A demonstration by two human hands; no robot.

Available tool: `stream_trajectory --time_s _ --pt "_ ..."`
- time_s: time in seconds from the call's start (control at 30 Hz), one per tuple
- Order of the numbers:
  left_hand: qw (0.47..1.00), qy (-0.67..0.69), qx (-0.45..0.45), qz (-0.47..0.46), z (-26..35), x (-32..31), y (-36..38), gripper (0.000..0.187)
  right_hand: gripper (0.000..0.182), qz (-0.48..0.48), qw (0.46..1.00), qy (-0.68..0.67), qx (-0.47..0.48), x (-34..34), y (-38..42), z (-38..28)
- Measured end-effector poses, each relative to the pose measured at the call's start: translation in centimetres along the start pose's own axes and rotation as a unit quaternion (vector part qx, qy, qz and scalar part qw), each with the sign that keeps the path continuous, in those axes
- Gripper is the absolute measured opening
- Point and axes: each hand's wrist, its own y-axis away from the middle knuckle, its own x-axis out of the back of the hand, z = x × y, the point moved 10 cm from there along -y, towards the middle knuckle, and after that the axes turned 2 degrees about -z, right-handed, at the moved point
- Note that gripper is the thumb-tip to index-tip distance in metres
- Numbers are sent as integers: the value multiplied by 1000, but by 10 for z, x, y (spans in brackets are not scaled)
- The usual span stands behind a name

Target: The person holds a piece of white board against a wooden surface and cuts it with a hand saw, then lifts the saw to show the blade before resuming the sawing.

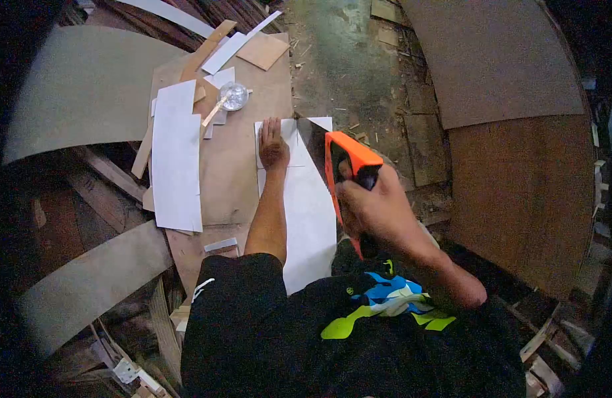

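Note:
A long white board (307, 225) lies lengthwise in front of me, with thin pencil lines across its far part. My left hand (274, 147) rests flat on its far left side, fingers stretched forward. In my right hand (380, 202) is the handle of a handsaw (351, 148), orange and black. Its dark blade (312, 136) slants forward and left over the board's far right part, the tip near the far edge. The fingers are wrapped round the grip, partly hidden behind the handle.
Beneath the board is a brown sheet (233, 166) used as a work surface. On it are another white panel (176, 159), a clear container (233, 96) with a brush-like stick, and offcuts (263, 51). Large brown panels (511, 192) stand at right; scraps litter the floor (339, 53).

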Motion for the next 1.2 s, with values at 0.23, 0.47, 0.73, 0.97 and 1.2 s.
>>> stream_trajectory --time_s 0.23,0.47,0.73,0.97,1.2 --pt "1000 9 10 -11 -2 2 -1 51 18 -29 999 -33 -18 -20 45 1" --pt "999 29 -5 19 -1 8 -2 49 21 15 1000 9 -12 -23 62 10" --pt "999 36 -3 23 -1 9 -3 49 12 90 984 94 123 -23 -156 132" --pt "1000 22 18 6 -4 6 -2 51 12 52 997 -7 58 -33 -179 117" --pt "1000 5 15 7 -5 4 -1 50 10 18 998 26 58 -21 -229 105"
